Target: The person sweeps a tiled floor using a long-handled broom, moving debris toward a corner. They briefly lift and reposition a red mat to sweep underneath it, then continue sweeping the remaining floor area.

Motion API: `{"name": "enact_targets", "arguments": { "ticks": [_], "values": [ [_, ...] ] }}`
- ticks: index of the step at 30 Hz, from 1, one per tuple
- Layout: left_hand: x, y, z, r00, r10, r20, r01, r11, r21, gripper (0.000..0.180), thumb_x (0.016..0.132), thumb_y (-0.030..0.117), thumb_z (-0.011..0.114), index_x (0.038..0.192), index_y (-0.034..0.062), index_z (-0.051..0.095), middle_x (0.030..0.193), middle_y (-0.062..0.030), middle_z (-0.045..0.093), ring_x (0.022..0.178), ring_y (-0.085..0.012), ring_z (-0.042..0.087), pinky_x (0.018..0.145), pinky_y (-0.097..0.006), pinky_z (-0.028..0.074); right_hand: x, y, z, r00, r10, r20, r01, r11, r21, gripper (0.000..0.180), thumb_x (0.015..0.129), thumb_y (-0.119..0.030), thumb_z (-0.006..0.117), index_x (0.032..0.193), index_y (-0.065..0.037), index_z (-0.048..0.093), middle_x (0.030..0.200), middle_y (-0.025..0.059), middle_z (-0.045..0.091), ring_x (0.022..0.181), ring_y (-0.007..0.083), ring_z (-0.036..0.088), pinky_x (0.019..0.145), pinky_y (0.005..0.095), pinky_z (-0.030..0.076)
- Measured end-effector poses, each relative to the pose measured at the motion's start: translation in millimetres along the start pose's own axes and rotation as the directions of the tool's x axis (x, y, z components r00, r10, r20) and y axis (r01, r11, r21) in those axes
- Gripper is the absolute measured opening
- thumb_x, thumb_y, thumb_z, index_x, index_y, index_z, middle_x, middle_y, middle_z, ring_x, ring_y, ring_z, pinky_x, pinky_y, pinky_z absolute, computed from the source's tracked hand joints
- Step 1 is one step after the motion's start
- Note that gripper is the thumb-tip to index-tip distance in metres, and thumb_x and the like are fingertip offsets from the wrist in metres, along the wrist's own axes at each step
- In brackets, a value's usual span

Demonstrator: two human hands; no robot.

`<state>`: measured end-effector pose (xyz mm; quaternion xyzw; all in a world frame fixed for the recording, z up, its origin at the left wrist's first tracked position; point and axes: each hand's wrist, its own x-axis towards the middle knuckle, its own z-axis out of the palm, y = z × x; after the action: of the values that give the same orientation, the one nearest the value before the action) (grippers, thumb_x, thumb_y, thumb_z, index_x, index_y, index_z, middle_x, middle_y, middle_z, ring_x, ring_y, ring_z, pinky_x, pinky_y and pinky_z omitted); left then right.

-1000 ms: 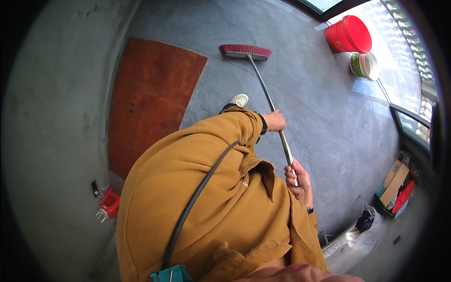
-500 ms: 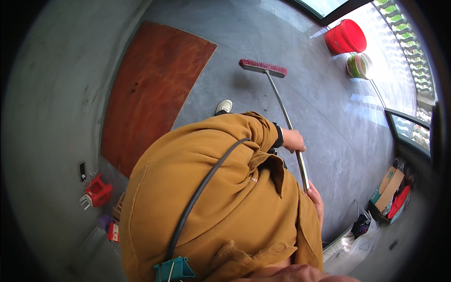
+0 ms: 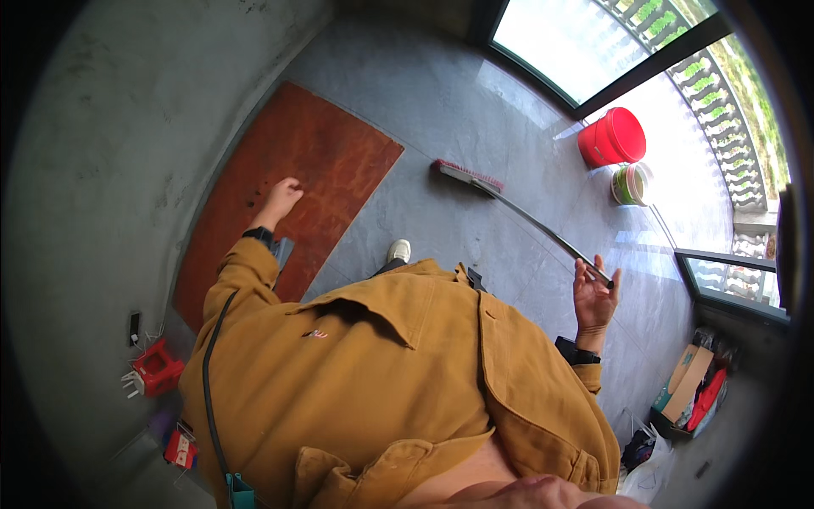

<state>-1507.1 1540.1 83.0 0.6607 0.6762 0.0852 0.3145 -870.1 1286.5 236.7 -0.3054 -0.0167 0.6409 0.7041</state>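
A broom (image 3: pixel 543 229) with red bristles and a grey head lies slanted toward me, its bristles at the floor. My right hand (image 3: pixel 595 297) holds the end of its metal handle loosely between thumb and fingers, palm up. My left hand (image 3: pixel 284 200) is off the broom, held out to the left above a reddish-brown board (image 3: pixel 335 148). Its fingers are curled together and I see nothing in them. Small dark marks show on the board beside that hand.
A red bucket (image 3: pixel 612 136) and a smaller green-and-white bucket (image 3: pixel 630 184) stand by the open glass door (image 3: pixel 670 64). An open box of odds and ends (image 3: pixel 688 390) and a plastic bag (image 3: pixel 649 471) are at the lower right. A red stool (image 3: pixel 158 368) is by the left wall.
My left hand has let go of the broom handle and swung left over the board. My right hand has moved outward with the handle's end, and the broom head has tipped over.
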Motion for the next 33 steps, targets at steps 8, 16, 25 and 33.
{"name": "enact_targets", "arguments": {
  "ticks": [8,16,25,33],
  "values": [
    [-96,-90,-22,0.883,-0.427,0.197,0.428,0.903,0.04,0.026,0.08,0.015,0.065,0.102,0.0027,0.059,0.098,-0.0137,0.062,0.092,-0.0251,0.059,0.079,-0.039,0.046,109,-14,58,0.972,-0.231,0.053,0.233,0.895,-0.381,0.058,0.085,-0.046,0.057,0.13,-0.014,0.04,0.113,0.0155,0.057,0.108,0.0242,0.056,0.086,0.0352,0.048],
    [-81,-64,51,0.915,-0.257,0.31,0.35,0.889,-0.296,0.024,0.077,0.019,0.065,0.095,0.0048,0.059,0.086,-0.0087,0.062,0.08,-0.02,0.058,0.069,-0.036,0.047,269,-45,95,0.867,-0.335,-0.368,-0.363,0.079,-0.928,0.047,0.08,-0.053,0.06,0.098,-0.01,0.063,0.084,0.0092,0.064,0.069,0.0142,0.062,0.051,0.0264,0.048],
    [-112,28,69,0.772,-0.632,0.072,0.591,0.671,-0.448,0.029,0.082,0.02,0.062,0.106,0.005,0.057,0.105,-0.0136,0.06,0.092,-0.0274,0.059,0.076,-0.038,0.047,477,-96,131,0.945,-0.32,0.071,0.149,0.229,-0.962,0.051,0.09,-0.047,0.048,0.105,0.001,0.054,0.079,0.012,0.063,0.077,0.019,0.058,0.074,0.0279,0.041],
    [-203,56,139,0.631,-0.699,0.337,0.776,0.57,-0.271,0.032,0.075,0.024,0.065,0.101,0.0053,0.062,0.106,-0.0158,0.061,0.102,-0.03,0.055,0.085,-0.038,0.044,616,-157,230,0.917,-0.391,0.077,0.174,0.217,-0.961,0.047,0.09,-0.038,0.051,0.119,0.0,0.052,0.094,0.0125,0.06,0.085,0.0208,0.06,0.073,0.0313,0.044]
  ]
}}
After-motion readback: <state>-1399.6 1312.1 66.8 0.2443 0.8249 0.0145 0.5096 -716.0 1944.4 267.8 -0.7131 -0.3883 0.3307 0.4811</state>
